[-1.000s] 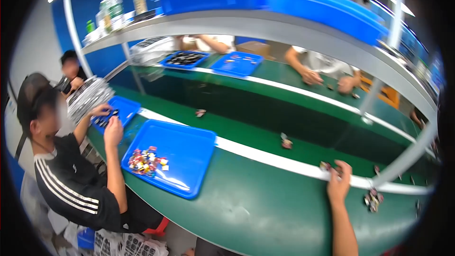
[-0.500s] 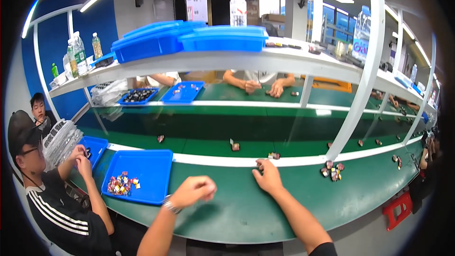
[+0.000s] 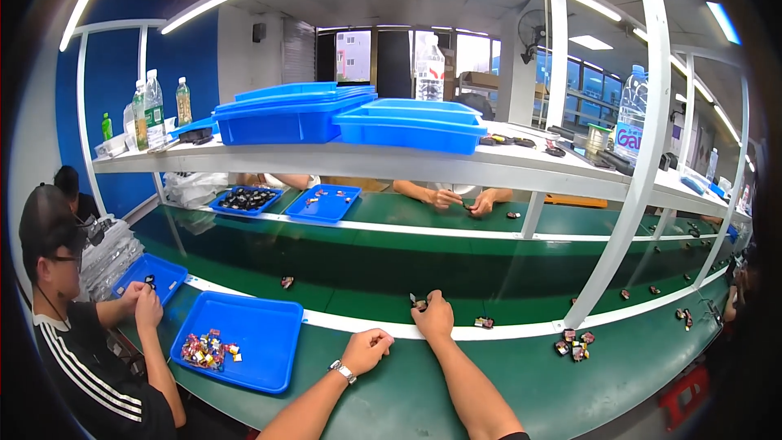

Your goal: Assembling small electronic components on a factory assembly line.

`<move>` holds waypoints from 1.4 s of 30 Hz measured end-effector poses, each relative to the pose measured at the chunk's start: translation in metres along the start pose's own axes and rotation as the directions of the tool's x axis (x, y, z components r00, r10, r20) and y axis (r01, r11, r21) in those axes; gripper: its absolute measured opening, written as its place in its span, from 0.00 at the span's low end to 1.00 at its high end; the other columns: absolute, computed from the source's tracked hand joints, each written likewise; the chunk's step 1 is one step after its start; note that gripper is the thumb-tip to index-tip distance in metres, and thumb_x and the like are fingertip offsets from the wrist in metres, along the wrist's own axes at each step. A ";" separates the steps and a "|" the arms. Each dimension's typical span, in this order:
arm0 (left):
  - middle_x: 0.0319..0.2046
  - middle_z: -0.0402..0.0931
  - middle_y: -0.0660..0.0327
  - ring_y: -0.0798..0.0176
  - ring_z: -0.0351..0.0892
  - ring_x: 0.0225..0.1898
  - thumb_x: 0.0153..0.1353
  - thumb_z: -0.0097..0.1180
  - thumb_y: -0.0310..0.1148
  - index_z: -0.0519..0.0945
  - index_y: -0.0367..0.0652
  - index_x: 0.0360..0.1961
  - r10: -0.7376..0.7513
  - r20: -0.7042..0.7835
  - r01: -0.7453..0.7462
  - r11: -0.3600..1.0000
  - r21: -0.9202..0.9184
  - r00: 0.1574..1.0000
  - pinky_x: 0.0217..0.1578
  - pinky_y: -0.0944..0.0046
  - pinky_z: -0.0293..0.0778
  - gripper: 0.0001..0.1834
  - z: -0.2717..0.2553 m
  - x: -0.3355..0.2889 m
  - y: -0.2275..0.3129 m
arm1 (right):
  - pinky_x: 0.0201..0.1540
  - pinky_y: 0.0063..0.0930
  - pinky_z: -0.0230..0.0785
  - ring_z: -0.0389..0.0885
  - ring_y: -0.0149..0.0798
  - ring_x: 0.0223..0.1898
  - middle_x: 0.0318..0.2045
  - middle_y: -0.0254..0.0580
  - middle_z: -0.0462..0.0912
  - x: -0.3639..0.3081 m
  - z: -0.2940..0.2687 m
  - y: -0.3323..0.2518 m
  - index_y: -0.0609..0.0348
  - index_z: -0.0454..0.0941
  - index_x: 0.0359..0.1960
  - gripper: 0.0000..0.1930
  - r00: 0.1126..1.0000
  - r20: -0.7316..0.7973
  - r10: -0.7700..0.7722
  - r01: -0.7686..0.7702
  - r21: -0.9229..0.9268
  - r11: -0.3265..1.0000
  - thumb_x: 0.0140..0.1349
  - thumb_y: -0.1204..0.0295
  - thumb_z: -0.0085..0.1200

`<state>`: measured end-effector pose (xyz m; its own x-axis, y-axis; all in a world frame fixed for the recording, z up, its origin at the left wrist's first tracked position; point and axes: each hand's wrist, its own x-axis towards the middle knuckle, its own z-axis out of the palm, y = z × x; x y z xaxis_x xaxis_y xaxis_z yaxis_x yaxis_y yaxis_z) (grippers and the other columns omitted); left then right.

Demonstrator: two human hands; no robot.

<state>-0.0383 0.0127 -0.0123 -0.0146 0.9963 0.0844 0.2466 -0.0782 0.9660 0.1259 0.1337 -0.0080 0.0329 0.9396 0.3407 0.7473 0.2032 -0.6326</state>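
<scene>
My right hand (image 3: 434,318) reaches over the white rail onto the green conveyor belt. Its thumb and fingertips close round a small dark-and-reddish piece (image 3: 419,304), which they partly cover. Closer to me, over the green work surface, my left hand (image 3: 367,353) is held with its fingers curled in. Whatever it may hold is hidden. Just right of my right hand, another small dark piece with a yellow-white patch (image 3: 484,323) lies at the rail. To the left of my left hand, a blue tray (image 3: 273,338) contains a heap of small red, yellow and white pieces (image 3: 209,349).
Several loose pieces (image 3: 575,345) lie grouped beside a slanted white post (image 3: 617,220). On the left, a co-worker (image 3: 90,350) handles a dark part over a second blue tray (image 3: 175,272). A shelf (image 3: 326,160) with blue bins spans above the belt; another person's hands (image 3: 468,200) work beyond.
My right hand has moved forward and left onto the belt and closed on a piece there. My left hand has moved nearer to it. The view has tilted up.
</scene>
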 end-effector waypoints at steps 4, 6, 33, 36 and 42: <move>0.26 0.79 0.64 0.75 0.73 0.22 0.69 0.49 0.34 0.80 0.37 0.37 -0.026 -0.040 0.020 0.987 -0.161 0.999 0.24 0.74 0.69 0.12 -0.005 0.000 0.007 | 0.47 0.37 0.72 0.79 0.44 0.45 0.39 0.42 0.82 -0.026 -0.024 0.011 0.58 0.71 0.44 0.23 0.970 0.064 -0.236 0.204 0.326 0.923 0.47 0.70 0.68; 0.31 0.79 0.61 0.73 0.74 0.24 0.72 0.45 0.38 0.78 0.36 0.44 -0.096 0.037 0.103 0.947 -0.306 0.995 0.26 0.73 0.71 0.16 -0.006 0.001 0.008 | 0.51 0.37 0.71 0.79 0.42 0.49 0.44 0.41 0.82 -0.052 -0.057 0.006 0.58 0.71 0.48 0.24 0.917 0.200 -0.346 0.229 0.446 0.865 0.50 0.72 0.66; 0.49 0.76 0.52 0.57 0.80 0.49 0.71 0.47 0.29 0.67 0.36 0.59 -0.060 0.454 0.310 0.809 -0.500 0.889 0.54 0.57 0.78 0.18 0.014 -0.012 0.012 | 0.54 0.36 0.70 0.73 0.44 0.54 0.51 0.36 0.76 -0.095 -0.102 -0.001 0.50 0.81 0.36 0.08 0.763 0.287 -0.580 0.526 0.246 0.814 0.54 0.72 0.64; 0.49 0.76 0.53 0.58 0.80 0.50 0.70 0.47 0.29 0.67 0.36 0.59 -0.030 0.475 0.301 0.807 -0.508 0.880 0.55 0.57 0.78 0.18 0.015 -0.013 0.016 | 0.54 0.37 0.71 0.74 0.44 0.54 0.49 0.36 0.77 -0.093 -0.102 0.008 0.49 0.82 0.37 0.09 0.760 0.273 -0.590 0.518 0.295 0.803 0.54 0.71 0.64; 0.49 0.76 0.54 0.59 0.79 0.50 0.70 0.47 0.28 0.67 0.37 0.58 -0.039 0.483 0.338 0.764 -0.550 0.875 0.55 0.56 0.78 0.17 0.005 -0.019 0.009 | 0.56 0.36 0.69 0.73 0.45 0.55 0.50 0.38 0.78 -0.100 -0.090 -0.005 0.53 0.83 0.37 0.07 0.777 0.305 -0.551 0.428 0.386 0.817 0.56 0.71 0.62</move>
<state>-0.0305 -0.0071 -0.0065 0.4460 0.8913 -0.0817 -0.3494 0.2574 0.9009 0.1785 0.0141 0.0235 -0.5881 0.7022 0.4013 0.3684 0.6743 -0.6400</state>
